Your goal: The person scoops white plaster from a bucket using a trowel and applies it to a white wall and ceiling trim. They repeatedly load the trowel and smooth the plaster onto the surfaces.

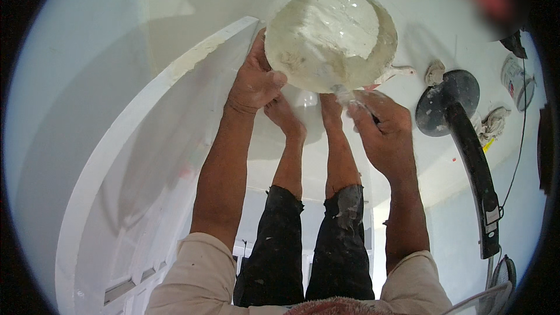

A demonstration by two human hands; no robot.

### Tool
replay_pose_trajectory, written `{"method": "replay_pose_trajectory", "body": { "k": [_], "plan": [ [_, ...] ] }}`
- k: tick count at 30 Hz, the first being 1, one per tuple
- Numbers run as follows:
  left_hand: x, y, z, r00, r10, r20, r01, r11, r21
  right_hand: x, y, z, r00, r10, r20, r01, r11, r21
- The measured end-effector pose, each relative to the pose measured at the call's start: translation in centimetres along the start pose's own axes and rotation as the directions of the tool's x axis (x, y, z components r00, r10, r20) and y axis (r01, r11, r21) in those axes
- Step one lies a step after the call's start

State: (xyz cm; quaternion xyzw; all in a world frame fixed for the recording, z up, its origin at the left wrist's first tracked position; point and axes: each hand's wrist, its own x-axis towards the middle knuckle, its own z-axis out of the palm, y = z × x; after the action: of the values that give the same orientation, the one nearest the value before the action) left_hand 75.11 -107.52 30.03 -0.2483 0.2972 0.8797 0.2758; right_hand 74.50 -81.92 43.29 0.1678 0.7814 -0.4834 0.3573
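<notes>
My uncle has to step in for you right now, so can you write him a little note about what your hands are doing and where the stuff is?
Left hand: grips the rim of the round bowl of white plaster, holding it up.
Right hand: closed on a small tool whose tip touches the bowl's near edge; most of the tool is hidden.
Around: black round sander with its long handle lies on the floor to the right, crumpled rags and a small tin beyond it.
Done: the bowl holds mixed plaster.
Left: cannot tell how much is still to apply.
</notes>
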Motion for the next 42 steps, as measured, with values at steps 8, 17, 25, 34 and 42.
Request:
{"method": "replay_pose_trajectory", "body": {
  "k": [8,17,25,34,42],
  "plan": [
    [0.4,0.0,0.6,0.999,-0.037,0.010,0.037,0.999,0.011,1.1,0.3,0.6,0.935,-0.355,0.012,0.353,0.924,-0.145],
    [0.1,0.3,-0.7,1.000,-0.011,0.001,0.011,0.999,-0.048,1.1,1.1,0.2,0.941,-0.333,-0.061,0.321,0.934,-0.155],
    [0.1,0.8,0.1,1.000,0.018,0.017,-0.018,1.000,0.005,1.6,1.2,0.3,0.991,-0.094,0.095,0.086,0.993,0.087],
    [0.0,-0.1,0.0,0.999,0.015,-0.036,-0.017,0.999,-0.048,-0.2,3.5,2.5,0.882,-0.469,0.053,0.447,0.792,-0.416],
    [-0.9,0.1,-0.3,0.999,-0.021,-0.038,0.022,0.999,0.027,-0.4,1.4,-2.2,0.955,-0.250,0.161,0.265,0.961,-0.080]
  ]
}}
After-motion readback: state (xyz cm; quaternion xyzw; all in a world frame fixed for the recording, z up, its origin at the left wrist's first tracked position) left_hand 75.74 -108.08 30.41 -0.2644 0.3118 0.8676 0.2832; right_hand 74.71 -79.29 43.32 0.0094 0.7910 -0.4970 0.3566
